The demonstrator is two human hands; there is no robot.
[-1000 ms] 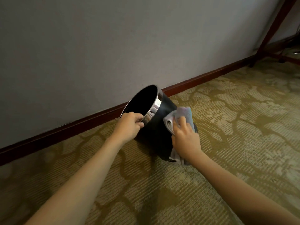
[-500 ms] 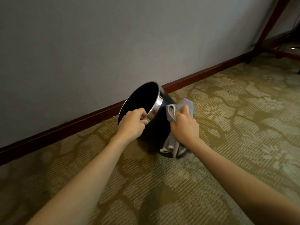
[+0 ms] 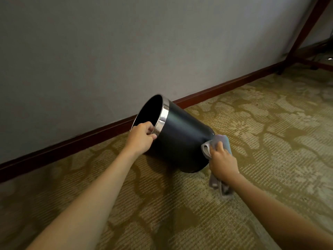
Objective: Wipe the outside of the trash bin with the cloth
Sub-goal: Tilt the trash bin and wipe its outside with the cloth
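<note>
Two hands share the work: the left hand's (image 3: 141,139) fingers (image 3: 150,128) hook over the silver rim, tipping the trash bin (image 3: 182,139) leftward on the carpet (image 3: 261,141) near the wall, probably to expose its side. The right hand's (image 3: 222,160) fingers clamp the cloth (image 3: 219,143) against the bin's lower right edge.

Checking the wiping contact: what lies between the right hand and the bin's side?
The head view shows the cloth bunched between the right hand and the lower wall of the tilted trash bin; no bare skin visibly touches it.
</note>
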